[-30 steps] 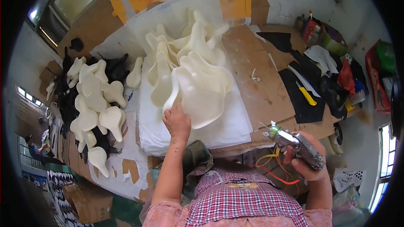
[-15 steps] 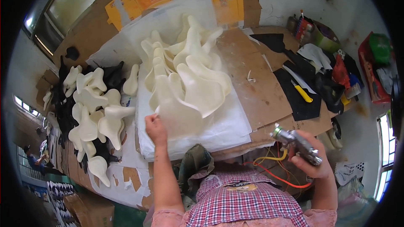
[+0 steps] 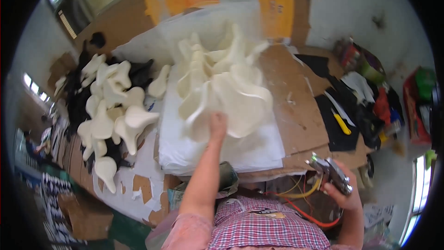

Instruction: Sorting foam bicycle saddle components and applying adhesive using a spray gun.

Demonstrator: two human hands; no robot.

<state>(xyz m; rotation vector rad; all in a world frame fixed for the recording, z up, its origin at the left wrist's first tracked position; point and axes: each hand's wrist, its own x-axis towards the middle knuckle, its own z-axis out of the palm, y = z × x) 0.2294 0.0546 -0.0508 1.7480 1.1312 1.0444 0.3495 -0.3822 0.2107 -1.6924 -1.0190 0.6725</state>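
Note:
Cream bicycle saddle pads (image 3: 243,95) stand overlapped in a pile on a white sheet (image 3: 180,155) in the middle of the table. My left hand (image 3: 218,127) reaches to the near side of this pile, closed at the edge of the nearest saddle pad (image 3: 196,122); motion blurs its fingertips. At the lower right my right hand (image 3: 346,192) is wrapped around a silver spray gun (image 3: 334,176), held off the table's front edge. A yellow hose (image 3: 303,195) and an orange hose (image 3: 305,212) hang near the gun.
More saddle pads (image 3: 102,120) lie heaped on black material at the left. Cardboard (image 3: 296,120) covers the table's right part. There, a yellow-handled knife (image 3: 341,122) rests on black sheet material (image 3: 326,106). A red container (image 3: 414,106) stands far right.
My left hand has moved right and forward along the pile, and the nearest saddle pad now stands closer against the others. My right hand still holds the spray gun. The whole view has shifted slightly.

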